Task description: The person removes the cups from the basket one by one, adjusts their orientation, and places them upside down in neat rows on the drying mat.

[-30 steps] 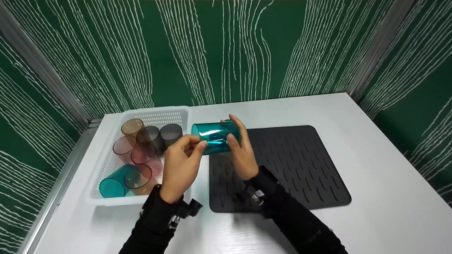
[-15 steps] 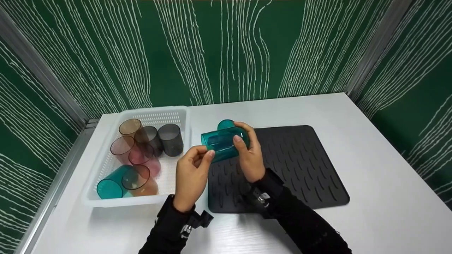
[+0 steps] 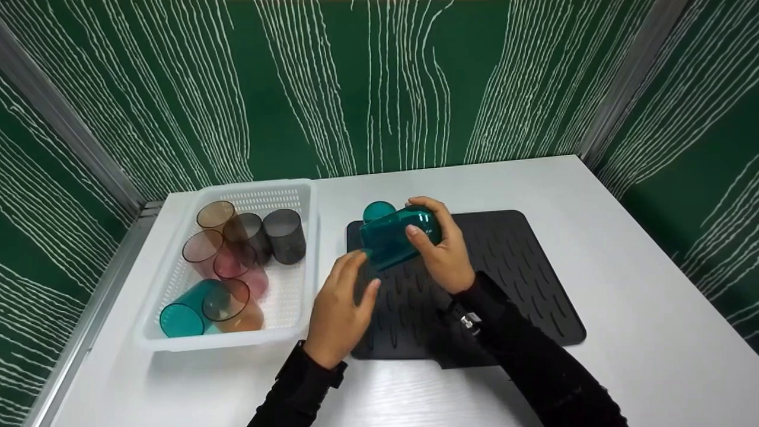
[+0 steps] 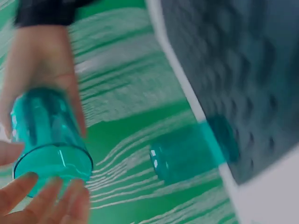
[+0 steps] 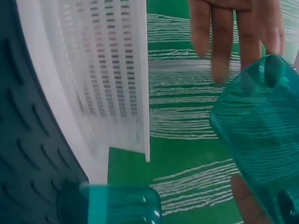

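My right hand [image 3: 445,255] grips a clear teal tumbler [image 3: 391,240] by its base end, above the black mat. The tumbler lies tilted, mouth toward the lower left. At its rim are the fingertips of my left hand [image 3: 341,311], thumb spread away; whether they touch is hard to tell. The left wrist view shows these fingers [image 4: 51,200] in front of the tumbler's mouth. A second teal tumbler [image 3: 378,211] stands upside down at the mat's far left corner, partly hidden by the held one. It also appears in the right wrist view as a teal tumbler [image 5: 121,205].
Left of the mat [image 3: 504,284], a white perforated basket [image 3: 311,284] holds several tumblers: amber [image 3: 216,214], grey [image 3: 284,236], pink [image 3: 204,249], teal [image 3: 184,320] and orange [image 3: 243,314]. Green walls [image 3: 403,89] with white lines border the white table [image 3: 640,296].
My left thumb and fingers have let go of the tumbler's rim and spread. My right hand has carried the tumbler right and tilted its mouth downward, uncovering the upside-down teal tumbler behind.
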Motion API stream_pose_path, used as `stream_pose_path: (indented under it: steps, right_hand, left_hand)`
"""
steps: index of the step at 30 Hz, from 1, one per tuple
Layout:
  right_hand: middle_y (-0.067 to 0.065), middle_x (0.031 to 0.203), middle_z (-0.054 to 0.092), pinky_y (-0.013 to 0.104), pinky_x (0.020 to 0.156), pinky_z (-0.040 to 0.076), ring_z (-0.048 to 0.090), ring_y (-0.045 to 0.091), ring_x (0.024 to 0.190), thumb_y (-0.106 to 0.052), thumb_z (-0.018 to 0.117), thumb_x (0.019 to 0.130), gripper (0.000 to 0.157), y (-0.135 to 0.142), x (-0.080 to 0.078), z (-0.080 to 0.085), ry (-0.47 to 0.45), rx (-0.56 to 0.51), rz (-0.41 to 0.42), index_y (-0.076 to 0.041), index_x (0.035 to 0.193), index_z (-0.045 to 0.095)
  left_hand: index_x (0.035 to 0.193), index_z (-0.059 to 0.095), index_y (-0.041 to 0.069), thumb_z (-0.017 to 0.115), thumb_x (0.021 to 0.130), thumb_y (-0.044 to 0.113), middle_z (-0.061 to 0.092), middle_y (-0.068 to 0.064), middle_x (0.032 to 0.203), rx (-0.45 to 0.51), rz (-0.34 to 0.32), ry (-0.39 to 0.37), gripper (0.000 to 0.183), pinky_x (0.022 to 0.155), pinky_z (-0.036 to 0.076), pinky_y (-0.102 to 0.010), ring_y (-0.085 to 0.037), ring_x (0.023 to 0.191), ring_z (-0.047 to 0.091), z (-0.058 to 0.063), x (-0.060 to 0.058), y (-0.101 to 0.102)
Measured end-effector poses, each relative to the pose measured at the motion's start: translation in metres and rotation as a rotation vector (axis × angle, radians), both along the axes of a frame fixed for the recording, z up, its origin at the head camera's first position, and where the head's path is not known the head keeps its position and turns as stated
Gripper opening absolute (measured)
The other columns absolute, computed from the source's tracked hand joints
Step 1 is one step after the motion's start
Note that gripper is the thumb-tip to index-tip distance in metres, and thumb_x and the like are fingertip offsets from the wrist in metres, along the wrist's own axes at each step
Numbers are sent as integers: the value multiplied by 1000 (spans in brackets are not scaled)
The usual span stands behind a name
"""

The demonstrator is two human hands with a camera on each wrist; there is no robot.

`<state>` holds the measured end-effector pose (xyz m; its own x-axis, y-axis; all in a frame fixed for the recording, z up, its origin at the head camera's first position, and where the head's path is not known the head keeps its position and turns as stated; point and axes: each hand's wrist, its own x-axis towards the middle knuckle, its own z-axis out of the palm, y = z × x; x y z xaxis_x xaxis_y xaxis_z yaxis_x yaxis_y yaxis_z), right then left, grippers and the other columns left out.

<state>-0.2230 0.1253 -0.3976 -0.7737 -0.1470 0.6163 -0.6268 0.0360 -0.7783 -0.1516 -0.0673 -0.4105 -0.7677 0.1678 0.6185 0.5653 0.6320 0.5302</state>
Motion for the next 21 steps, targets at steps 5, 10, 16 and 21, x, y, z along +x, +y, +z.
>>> stream_pose_path:
  steps: [5, 10, 16, 21]
  right_hand:
    - [21, 131, 49, 23, 78, 48, 55, 11, 95, -4, 55, 97, 43, 16, -12, 6, 54, 53, -50, 3, 139, 43]
    - [21, 132, 48, 28, 84, 39, 46, 18, 100, -1, 59, 95, 46, 32, -28, 15, 104, 152, -174, 0, 139, 47]
    - [17, 135, 48, 36, 102, 37, 47, 24, 117, -19, 62, 97, 47, 52, -50, 18, 94, 298, -319, -8, 140, 50]
    - [17, 143, 43, 37, 110, 35, 46, 27, 129, -29, 60, 98, 53, 60, -63, 10, 6, 427, -367, -9, 143, 44]
  left_hand:
    - [144, 43, 3, 71, 90, 33, 46, -21, 146, -247, 70, 27, 68, 104, 46, -46, -36, 132, 49, -9, 6, 1]
    - [152, 32, 8, 69, 85, 53, 29, -22, 158, -431, 48, -182, 89, 111, 35, -56, -49, 141, 32, -17, 12, -2]
    - [154, 29, 11, 68, 82, 59, 20, -20, 162, -576, -59, -398, 96, 114, 29, -58, -50, 147, 18, -30, 13, -4]
    - [152, 35, 11, 70, 79, 61, 25, -21, 160, -658, -115, -463, 95, 113, 33, -55, -48, 147, 21, -38, 12, -3]
